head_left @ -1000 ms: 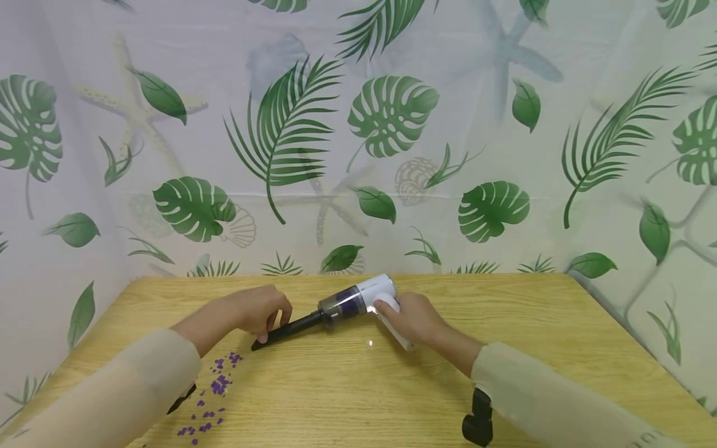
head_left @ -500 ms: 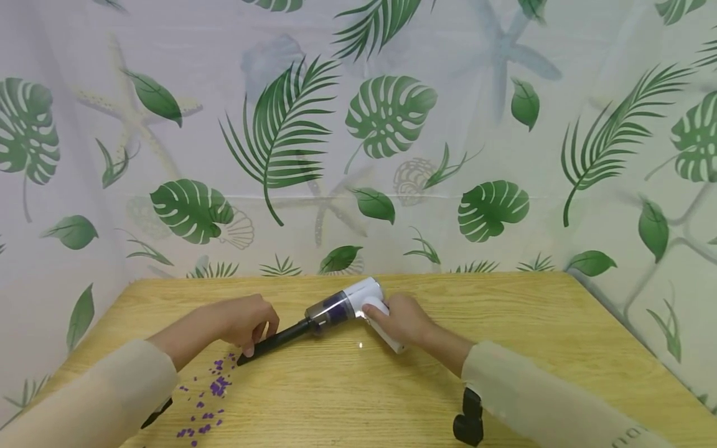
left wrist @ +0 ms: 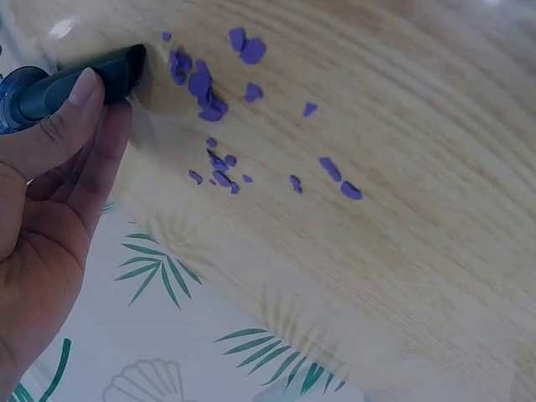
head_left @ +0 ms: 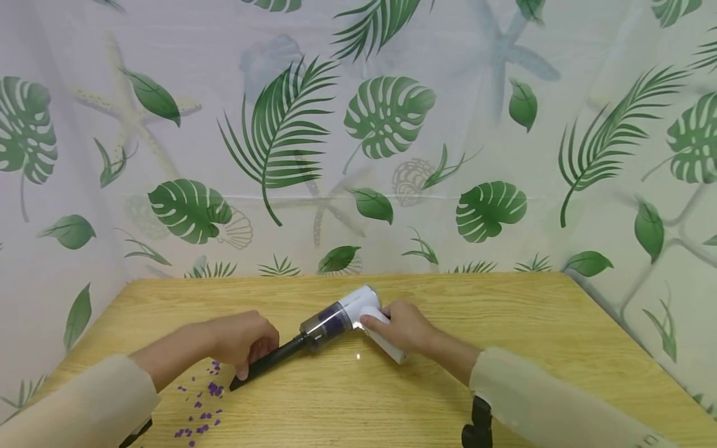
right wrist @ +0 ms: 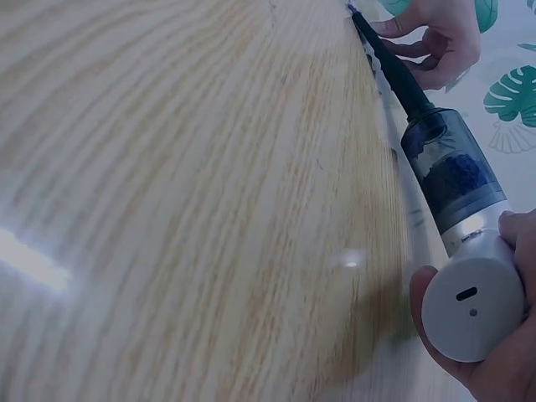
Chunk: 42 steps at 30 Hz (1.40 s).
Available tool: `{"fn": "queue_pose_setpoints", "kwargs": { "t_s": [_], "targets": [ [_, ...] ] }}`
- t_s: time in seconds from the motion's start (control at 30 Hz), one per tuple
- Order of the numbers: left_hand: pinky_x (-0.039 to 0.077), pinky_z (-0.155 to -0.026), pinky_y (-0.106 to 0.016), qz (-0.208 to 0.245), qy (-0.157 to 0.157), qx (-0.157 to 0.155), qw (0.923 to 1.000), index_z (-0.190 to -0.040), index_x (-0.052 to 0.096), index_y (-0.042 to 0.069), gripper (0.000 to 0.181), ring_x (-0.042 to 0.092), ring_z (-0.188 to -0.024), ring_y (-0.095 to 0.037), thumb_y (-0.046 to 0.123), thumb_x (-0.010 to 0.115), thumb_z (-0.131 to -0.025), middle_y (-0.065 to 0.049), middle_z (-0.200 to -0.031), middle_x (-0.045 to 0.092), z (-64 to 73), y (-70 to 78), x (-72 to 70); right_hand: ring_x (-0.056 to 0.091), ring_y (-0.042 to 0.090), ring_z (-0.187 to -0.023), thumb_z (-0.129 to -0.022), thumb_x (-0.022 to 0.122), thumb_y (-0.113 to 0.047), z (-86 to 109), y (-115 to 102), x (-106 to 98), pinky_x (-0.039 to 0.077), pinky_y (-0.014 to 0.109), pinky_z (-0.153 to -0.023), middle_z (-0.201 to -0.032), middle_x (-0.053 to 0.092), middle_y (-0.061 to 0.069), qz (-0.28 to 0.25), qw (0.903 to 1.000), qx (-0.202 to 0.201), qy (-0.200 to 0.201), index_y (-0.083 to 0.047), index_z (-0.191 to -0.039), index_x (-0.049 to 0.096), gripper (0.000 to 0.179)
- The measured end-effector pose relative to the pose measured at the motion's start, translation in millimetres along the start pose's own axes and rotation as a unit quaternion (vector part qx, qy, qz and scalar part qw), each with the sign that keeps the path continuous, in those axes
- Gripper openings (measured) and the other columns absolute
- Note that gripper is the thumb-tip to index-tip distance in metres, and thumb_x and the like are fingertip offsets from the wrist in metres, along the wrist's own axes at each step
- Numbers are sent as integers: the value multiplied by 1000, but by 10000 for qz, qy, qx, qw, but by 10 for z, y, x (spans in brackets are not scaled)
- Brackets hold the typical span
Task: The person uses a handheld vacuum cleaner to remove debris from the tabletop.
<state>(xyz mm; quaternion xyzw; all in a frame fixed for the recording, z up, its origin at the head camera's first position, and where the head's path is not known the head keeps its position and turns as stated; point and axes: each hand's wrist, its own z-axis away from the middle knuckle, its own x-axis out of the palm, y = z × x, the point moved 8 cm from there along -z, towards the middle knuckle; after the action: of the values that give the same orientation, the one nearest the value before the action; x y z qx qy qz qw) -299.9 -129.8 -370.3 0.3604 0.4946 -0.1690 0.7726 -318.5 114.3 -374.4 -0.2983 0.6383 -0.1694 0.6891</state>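
My right hand point(head_left: 407, 326) grips the white handle of a handheld vacuum cleaner point(head_left: 327, 325). Its clear dust cup point(right wrist: 456, 167) has dark purple matter inside. With thumb and fingers my left hand point(head_left: 246, 342) pinches the black crevice nozzle point(left wrist: 84, 79) near its tip. The slanted nozzle mouth points at small purple scraps point(head_left: 215, 389) on the table, right beside a little clump of them. More purple scraps point(left wrist: 222, 172) lie scattered in the left wrist view, several of them overlapping.
The wooden table point(head_left: 448, 398) reaches back to a pale curtain point(head_left: 358, 236) printed with green leaves, shells and starfish. Loose scraps point(head_left: 190, 431) trail toward the table's near left. A black wrist device point(head_left: 477, 423) hangs below the right sleeve.
Both hands have brought the vacuum cleaner left and toward the near edge, its nozzle tip coming down beside the purple clump. Some scraps near the trail's far end are now hidden or gone.
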Motion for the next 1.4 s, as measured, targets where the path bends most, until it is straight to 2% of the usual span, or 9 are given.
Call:
{"fn": "queue_pose_setpoints", "kwargs": {
  "t_s": [0.17, 0.33, 0.77, 1.13, 1.3, 1.4],
  "targets": [
    [54, -63, -18, 137, -113, -14, 9998, -92, 68, 13, 46, 60, -66, -4, -12, 88, -59, 9, -74, 63, 97, 45, 60, 49, 10, -54, -96, 64, -42, 78, -20, 43, 39, 22, -48, -61, 54, 0, -125, 9999, -38, -81, -10, -65, 58, 45],
    [54, -64, -18, 266, -124, 109, 9995, -91, 68, 14, 46, 61, -67, -3, -11, 88, -59, 10, -75, 62, 184, 86, 105, 49, 10, -52, -96, 65, -43, 156, -75, 61, 39, 21, -47, -60, 54, 0, -221, 9996, -155, -101, -10, -65, 58, 45],
    [55, -66, -19, 641, -249, 299, 9972, -97, 69, 18, 48, 61, -67, 0, -6, 89, -62, 14, -75, 62, 333, 85, 244, 52, 10, -53, -96, 64, -43, 425, -186, 86, 45, 23, -49, -60, 57, 1, -453, 9981, -362, -190, -8, -67, 60, 45],
    [55, -63, -18, 653, -208, 585, 9959, -96, 68, 18, 44, 61, -65, 1, -2, 90, -63, 14, -72, 62, 490, 117, 291, 55, 10, -54, -87, 67, -30, 571, -294, 145, 47, 22, -49, -63, 60, 0, -672, 9966, -433, -196, -4, -75, 69, 29],
    [55, -60, -18, 684, -224, 546, 9959, -93, 66, 19, 45, 61, -61, 2, -3, 90, -62, 14, -71, 62, 557, 82, 317, 54, 8, -53, -85, 67, -29, 631, -365, 208, 47, 23, -47, -62, 61, -1, -812, 9951, -464, -318, -4, -78, 72, 26],
    [54, -58, -18, 633, -222, 421, 9969, -90, 65, 20, 49, 60, -58, 2, -6, 91, -57, 13, -69, 61, 594, 48, 331, 55, 9, -51, -86, 68, -31, 674, -395, 248, 49, 23, -46, -62, 61, 0, -921, 9937, -455, -453, -3, -80, 72, 29]
  ]
}}
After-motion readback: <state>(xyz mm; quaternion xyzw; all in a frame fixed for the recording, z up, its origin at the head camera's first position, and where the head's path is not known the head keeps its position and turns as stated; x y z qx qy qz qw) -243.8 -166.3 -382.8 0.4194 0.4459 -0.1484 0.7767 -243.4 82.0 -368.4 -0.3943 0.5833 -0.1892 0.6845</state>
